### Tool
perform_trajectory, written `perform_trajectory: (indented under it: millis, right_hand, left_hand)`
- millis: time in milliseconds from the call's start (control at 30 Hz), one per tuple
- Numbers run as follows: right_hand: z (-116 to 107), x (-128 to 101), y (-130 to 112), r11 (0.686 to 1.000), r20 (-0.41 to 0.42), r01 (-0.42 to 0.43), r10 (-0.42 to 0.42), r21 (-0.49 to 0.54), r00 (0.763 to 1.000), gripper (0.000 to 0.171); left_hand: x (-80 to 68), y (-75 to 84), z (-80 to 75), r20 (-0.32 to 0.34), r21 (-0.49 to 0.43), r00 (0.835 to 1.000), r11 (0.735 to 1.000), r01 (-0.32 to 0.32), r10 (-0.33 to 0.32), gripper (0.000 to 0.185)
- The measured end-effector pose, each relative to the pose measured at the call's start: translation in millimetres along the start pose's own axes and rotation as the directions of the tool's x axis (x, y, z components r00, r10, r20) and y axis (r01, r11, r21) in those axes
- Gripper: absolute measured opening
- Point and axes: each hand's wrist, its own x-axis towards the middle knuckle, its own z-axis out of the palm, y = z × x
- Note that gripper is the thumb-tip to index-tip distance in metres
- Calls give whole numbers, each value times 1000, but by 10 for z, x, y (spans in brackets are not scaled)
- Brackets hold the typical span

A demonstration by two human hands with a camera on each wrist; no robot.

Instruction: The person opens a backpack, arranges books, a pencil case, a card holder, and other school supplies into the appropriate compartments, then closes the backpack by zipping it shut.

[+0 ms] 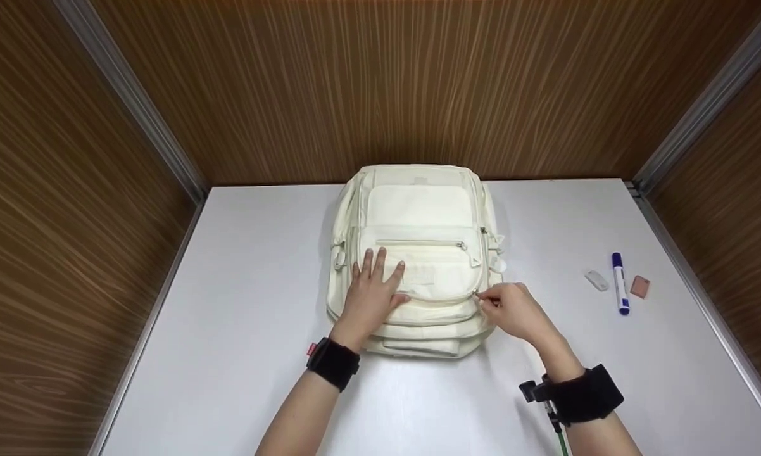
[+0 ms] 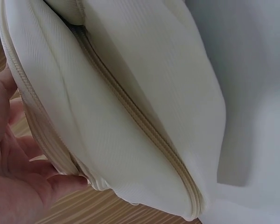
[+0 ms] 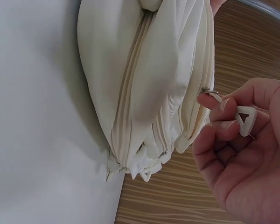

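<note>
A cream backpack (image 1: 421, 209) lies front side up on the white table. My left hand (image 1: 371, 294) rests on its front pocket with fingers spread. In the left wrist view that hand (image 2: 18, 163) lies along the pocket's edge, beside a long zipper (image 2: 140, 119). At the pocket's right side my right hand (image 1: 513, 310) pinches a zipper pull. The right wrist view shows the white triangular zipper pull (image 3: 246, 121) between the fingers of that hand (image 3: 252, 154), its metal slider (image 3: 206, 91) at the pocket's zipper. Other zipper pulls (image 3: 149, 172) hang along the bag's side.
To the right of the bag lie a blue-capped marker (image 1: 620, 283), a small grey-white object (image 1: 596, 280) and a small pinkish block (image 1: 640, 286). Wood-grain panels (image 1: 418, 82) close off the back and both sides of the table (image 1: 241, 304).
</note>
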Motion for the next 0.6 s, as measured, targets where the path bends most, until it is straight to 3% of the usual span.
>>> perform_trajectory:
  millis: [600]
  right_hand:
    - [318, 66, -359, 993, 109, 102, -108, 63, 988, 19]
  left_hand:
    - [-6, 29, -15, 7, -22, 1000, 999, 27, -27, 67]
